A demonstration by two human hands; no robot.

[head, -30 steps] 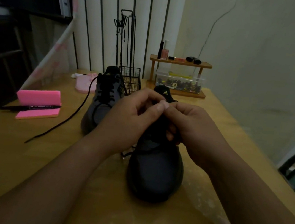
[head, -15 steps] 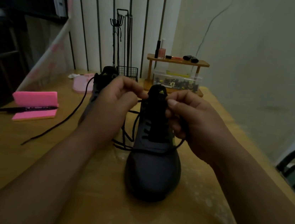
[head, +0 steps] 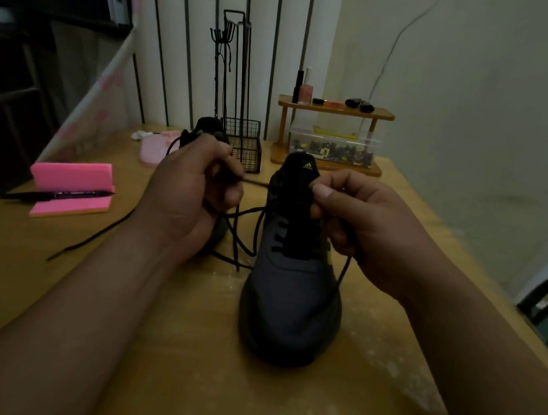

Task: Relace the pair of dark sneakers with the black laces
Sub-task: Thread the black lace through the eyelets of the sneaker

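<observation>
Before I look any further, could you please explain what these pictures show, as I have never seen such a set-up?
There is no machine here: a person works with bare hands, and every picture comes from one wide-angle camera worn on their head, looking forward and down. On the wooden table stands a dark sneaker, toe towards the camera. The left hand pinches one end of its black lace, drawn out sideways. The right hand has its thumb against the tongue and its curled fingers round the other stretch of lace, which hangs below. The second sneaker stands behind the left hand, a second lace trailing from it over the table. Also there: a pink block with a black marker, a wire basket and a small wooden shelf.
</observation>
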